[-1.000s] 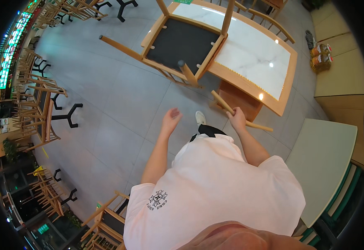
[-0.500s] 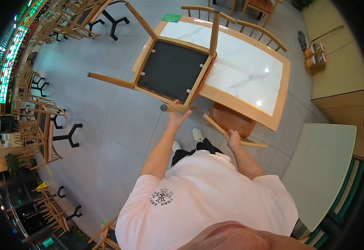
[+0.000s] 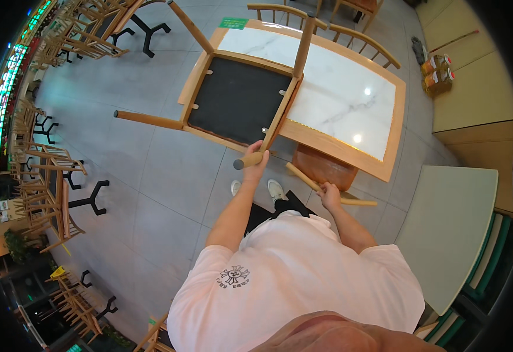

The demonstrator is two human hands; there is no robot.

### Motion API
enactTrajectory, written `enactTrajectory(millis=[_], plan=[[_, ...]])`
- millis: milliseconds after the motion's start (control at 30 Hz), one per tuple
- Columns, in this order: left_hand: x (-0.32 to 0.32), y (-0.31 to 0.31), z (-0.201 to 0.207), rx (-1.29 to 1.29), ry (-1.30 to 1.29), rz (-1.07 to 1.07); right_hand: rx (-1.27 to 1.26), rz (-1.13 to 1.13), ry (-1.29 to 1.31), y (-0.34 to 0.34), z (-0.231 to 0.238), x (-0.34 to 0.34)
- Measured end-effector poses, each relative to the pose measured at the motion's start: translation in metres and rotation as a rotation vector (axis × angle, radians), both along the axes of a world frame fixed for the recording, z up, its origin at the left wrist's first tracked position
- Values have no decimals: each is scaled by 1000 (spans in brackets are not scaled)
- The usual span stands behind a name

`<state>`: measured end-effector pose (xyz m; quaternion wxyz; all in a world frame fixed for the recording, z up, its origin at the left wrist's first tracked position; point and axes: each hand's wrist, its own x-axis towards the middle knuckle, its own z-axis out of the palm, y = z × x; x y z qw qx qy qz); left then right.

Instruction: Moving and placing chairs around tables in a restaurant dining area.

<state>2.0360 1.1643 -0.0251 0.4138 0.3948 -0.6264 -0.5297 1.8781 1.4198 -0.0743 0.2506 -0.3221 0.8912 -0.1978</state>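
An upturned wooden chair (image 3: 241,97), its black underside facing up and its legs sticking up, lies over the left end of a table (image 3: 341,97) with a white marble-look top and wooden border. My left hand (image 3: 256,162) is closed round this chair at its near corner, by the base of the near leg. A second chair with a brown seat (image 3: 325,166) stands upright at the table's near side, its seat partly under the edge. My right hand (image 3: 329,196) grips the curved wooden back rail of that chair.
Two more chair backs (image 3: 365,44) line the table's far side. At right stands a pale green-grey table (image 3: 450,229) beside green-and-white striped seats. Oil jugs (image 3: 438,73) sit by the yellow wall panels. Along the left, several tables carry stacked chairs (image 3: 48,182), with black table legs (image 3: 95,199) reaching out.
My left hand has shifted slightly up the near leg to the chair's corner, and its spread fingers have closed there. My right hand stays on the back rail. The whole view has shifted slightly.
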Motion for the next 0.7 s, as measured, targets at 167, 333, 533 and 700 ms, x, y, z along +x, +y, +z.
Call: enactTrajectory(millis=[167,333,533,700], plan=[[8,-2,-3,75,-157,-79,57,5,-49,-3,0,-4],[8,-8,2,32,-190,-117,96,-46,-88,0,-15,-6],[14,-24,39,90,-74,-83,57,-165,26,-2,-12,12],[29,-45,71,325,81,-63,-142,-254,129,-9,-3,39]])
